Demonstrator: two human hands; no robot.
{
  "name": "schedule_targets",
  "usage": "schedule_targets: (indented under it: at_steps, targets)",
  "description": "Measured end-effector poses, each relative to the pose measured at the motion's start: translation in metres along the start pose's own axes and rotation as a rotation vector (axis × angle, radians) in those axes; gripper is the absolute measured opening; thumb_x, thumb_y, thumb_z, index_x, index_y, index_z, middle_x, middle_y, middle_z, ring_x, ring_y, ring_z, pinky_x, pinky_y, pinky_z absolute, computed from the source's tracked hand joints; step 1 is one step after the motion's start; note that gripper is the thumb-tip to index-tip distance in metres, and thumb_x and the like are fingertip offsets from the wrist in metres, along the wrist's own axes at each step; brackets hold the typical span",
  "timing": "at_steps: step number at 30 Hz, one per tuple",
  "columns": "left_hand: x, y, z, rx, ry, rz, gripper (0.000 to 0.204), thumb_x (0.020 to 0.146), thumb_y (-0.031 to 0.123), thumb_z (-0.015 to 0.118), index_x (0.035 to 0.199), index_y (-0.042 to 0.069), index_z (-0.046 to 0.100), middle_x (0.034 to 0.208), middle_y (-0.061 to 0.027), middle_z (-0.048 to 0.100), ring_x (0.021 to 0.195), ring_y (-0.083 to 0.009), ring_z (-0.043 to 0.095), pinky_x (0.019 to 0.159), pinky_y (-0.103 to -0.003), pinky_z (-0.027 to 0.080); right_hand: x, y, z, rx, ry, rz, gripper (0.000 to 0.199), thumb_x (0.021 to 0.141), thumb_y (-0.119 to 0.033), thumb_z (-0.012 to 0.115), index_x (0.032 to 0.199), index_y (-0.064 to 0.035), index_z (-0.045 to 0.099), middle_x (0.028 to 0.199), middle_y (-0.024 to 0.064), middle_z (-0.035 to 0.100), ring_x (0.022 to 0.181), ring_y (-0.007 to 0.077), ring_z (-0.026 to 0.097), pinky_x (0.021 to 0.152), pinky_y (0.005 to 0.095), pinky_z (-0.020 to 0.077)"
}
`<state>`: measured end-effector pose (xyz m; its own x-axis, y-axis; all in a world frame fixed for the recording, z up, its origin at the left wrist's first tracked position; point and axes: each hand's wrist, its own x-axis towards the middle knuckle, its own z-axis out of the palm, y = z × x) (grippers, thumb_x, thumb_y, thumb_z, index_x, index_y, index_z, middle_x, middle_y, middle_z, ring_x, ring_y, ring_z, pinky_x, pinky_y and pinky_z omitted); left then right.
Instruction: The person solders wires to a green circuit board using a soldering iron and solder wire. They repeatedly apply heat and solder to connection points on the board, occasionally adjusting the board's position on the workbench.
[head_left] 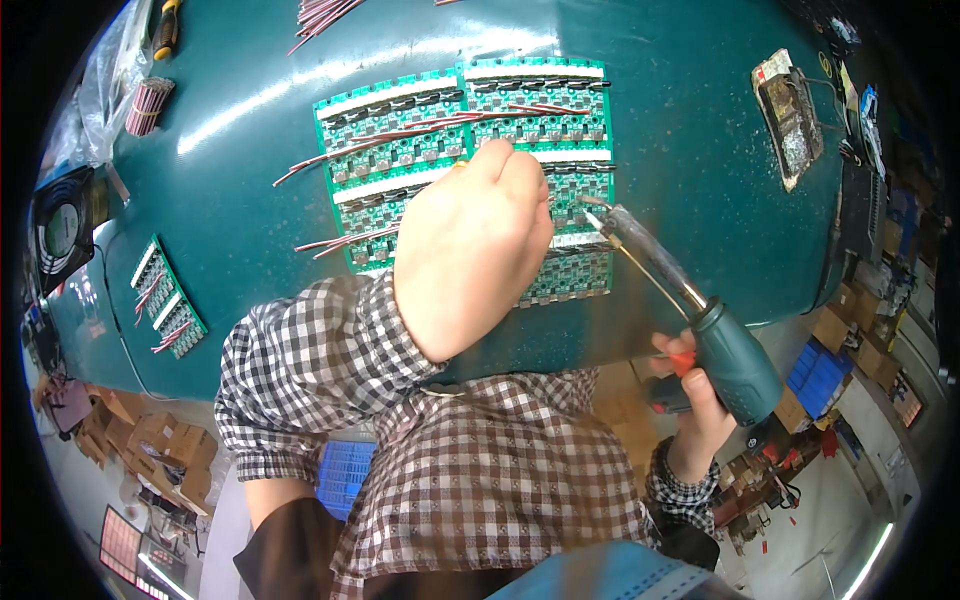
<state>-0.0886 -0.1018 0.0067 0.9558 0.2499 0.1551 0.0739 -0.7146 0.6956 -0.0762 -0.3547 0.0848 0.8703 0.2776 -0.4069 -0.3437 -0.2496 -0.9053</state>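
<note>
Two adjoining panels of green circuit boards [590, 278] lie on the table in front of me, with dark and white strips across them. My left hand [475, 240] is closed over their middle, knuckles up. Its fingertips and anything they pinch are hidden. Thin red and black wires [400, 133] stretch across the panels, and some stick out at their left side. My right hand [705, 410] grips a soldering gun [735, 360] by its dark green handle, finger at the red trigger. The gun's tip points up and left, over the right panel, close to my left hand.
A smaller circuit board panel [168, 298] with wires lies at the left. Beyond it are a wire bundle [150, 107], a screwdriver [167, 28] and a black fan [65, 228]. A worn metal block [790, 120] sits at the right, with crumbs around it. The green table [690, 140] has a near edge before me.
</note>
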Motion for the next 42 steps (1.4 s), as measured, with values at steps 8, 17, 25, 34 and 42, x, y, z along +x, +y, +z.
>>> schedule_targets:
  at_steps: [8,17,25,34,42]
  targets:
    - [-0.002,0.002,0.006,0.042,0.047,0.007,0.016,0.07,0.0,0.067,0.08,0.005,0.054,0.076,-0.0081,0.055,0.061,-0.0262,0.057,0.053,-0.035,0.046,-0.001,0.005,-0.003,-0.013,-0.043,0.029,0.037,0.082,-0.006,0.068,0.115,0.0058,0.056,0.098,0.0158,0.064,0.097,0.0283,0.064,0.083,0.0403,0.0554]
    - [-0.004,0.002,0.01,0.06,0.063,-0.009,0.018,0.069,0.0,0.068,0.079,0.005,0.054,0.075,-0.008,0.054,0.063,-0.0262,0.057,0.053,-0.035,0.046,0.001,0.0,0.011,-0.154,0.042,-0.006,0.033,0.08,-0.021,0.07,0.095,0.0067,0.061,0.087,0.0137,0.061,0.078,0.0252,0.065,0.072,0.0362,0.0561]
    - [-0.003,0.002,0.013,0.067,0.103,0.025,0.013,0.068,0.003,0.063,0.074,0.003,0.052,0.07,-0.0111,0.05,0.06,-0.0276,0.056,0.052,-0.036,0.047,0.0,0.002,0.012,-0.175,0.053,-0.009,0.034,0.08,-0.021,0.07,0.096,0.0079,0.061,0.084,0.0135,0.061,0.074,0.0236,0.063,0.072,0.0363,0.054]
    - [-0.004,0.003,0.008,0.04,0.046,-0.028,0.017,0.069,0.0,0.067,0.079,0.005,0.054,0.076,-0.0087,0.054,0.064,-0.0274,0.057,0.054,-0.036,0.046,0.0,0.009,0.009,-0.182,0.031,-0.077,0.039,0.08,-0.016,0.07,0.107,0.0094,0.058,0.083,0.0123,0.061,0.074,0.0222,0.063,0.071,0.0361,0.0535]
    - [-0.003,0.003,0.009,0.04,0.061,-0.002,0.015,0.069,0.002,0.065,0.077,0.004,0.053,0.074,-0.0095,0.053,0.063,-0.0273,0.057,0.054,-0.036,0.046,-0.001,0.008,0.009,-0.222,0.039,-0.063,0.037,0.08,-0.014,0.069,0.108,0.0088,0.058,0.085,0.0117,0.06,0.075,0.0222,0.063,0.071,0.0358,0.0533]
